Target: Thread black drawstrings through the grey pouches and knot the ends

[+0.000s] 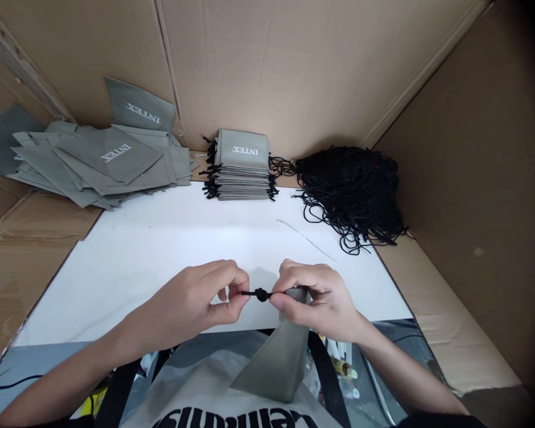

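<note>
A black cord with a knot is stretched between my two hands above the front part of the white board. My left hand pinches the cord's left end between thumb and forefinger. On the knot's other side, my right hand pinches the cord close to the top of a grey pouch. The pouch hangs down from my right hand over my lap.
Loose grey INTEX pouches are heaped at the back left. A neat stack of corded pouches stands at the back middle, beside a pile of black cords. Cardboard walls surround the white board.
</note>
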`<state>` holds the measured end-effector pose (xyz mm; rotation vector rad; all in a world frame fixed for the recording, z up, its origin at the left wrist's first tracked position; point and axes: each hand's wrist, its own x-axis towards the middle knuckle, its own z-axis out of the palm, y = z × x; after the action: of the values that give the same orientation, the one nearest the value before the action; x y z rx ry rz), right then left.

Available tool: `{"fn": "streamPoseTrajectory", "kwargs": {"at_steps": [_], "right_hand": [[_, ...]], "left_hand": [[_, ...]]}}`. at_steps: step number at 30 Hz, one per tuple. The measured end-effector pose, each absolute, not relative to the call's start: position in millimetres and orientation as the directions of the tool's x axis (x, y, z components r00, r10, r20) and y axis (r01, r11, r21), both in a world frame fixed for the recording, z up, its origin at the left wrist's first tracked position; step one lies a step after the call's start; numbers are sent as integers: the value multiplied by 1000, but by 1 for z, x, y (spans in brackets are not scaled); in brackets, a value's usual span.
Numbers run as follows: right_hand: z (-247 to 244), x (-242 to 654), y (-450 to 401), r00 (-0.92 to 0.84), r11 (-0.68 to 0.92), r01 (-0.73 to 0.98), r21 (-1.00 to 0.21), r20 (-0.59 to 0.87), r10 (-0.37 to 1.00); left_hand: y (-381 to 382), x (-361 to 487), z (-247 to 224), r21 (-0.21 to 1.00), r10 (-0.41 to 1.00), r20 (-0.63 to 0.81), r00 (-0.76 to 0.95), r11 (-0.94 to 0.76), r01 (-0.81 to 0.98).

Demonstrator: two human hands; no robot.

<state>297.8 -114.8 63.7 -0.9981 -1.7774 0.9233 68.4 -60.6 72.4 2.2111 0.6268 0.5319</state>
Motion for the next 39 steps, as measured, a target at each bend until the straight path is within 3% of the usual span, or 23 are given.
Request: {"fn": "streamPoseTrajectory", "kwargs": {"at_steps": [5, 9, 11, 13, 16, 19, 22, 24, 26, 29, 32, 35, 39], "right_hand": [[65, 295, -116, -321, 340, 205, -918, 265, 909], [63, 293, -115, -339, 442, 261, -858, 347, 874], [61, 293, -113, -369, 593, 363, -719, 473, 800], [58, 294, -112, -433, 732, 474, -490, 594, 678], [55, 298, -112, -504, 791, 576, -209, 671, 544], [54, 299, -113, -536, 791, 604, -101, 683, 496], [54, 297, -114, -552, 797, 599, -78, 681, 481], [56, 295, -115, -539, 792, 599, -113, 675, 504], [58, 293, -115, -511, 776, 587, -230, 639, 575], [62, 292, -116, -434, 660, 497, -563, 497, 751], [63, 290, -115, -420, 453, 286, -845, 315, 851], [60, 288, -112, -440, 345, 91, -934, 273, 856], [56, 286, -110, -438, 255, -34, -966, 244, 865]], "left_hand": [[-62, 59, 72, 556, 481, 326, 814, -794, 247], [-62, 53, 72, 516, 468, 344, 814, -818, 252], [-60, 51, 73, 599, 513, 277, 813, -753, 271], [-56, 49, 74, 748, 563, 128, 816, -595, 293], [-49, 48, 75, 895, 561, -101, 822, -310, 321], [-46, 52, 74, 938, 534, -177, 827, -164, 307], [-49, 58, 74, 959, 499, -180, 848, -104, 265], [-51, 62, 75, 965, 487, -177, 855, -84, 247], [-54, 64, 76, 966, 503, -170, 847, -85, 244], [-56, 65, 77, 961, 576, -124, 808, -135, 243], [-58, 66, 78, 957, 632, -52, 773, -191, 220], [-59, 67, 80, 945, 655, 1, 756, -248, 213], [-60, 66, 84, 905, 619, 52, 783, -361, 225]]}}
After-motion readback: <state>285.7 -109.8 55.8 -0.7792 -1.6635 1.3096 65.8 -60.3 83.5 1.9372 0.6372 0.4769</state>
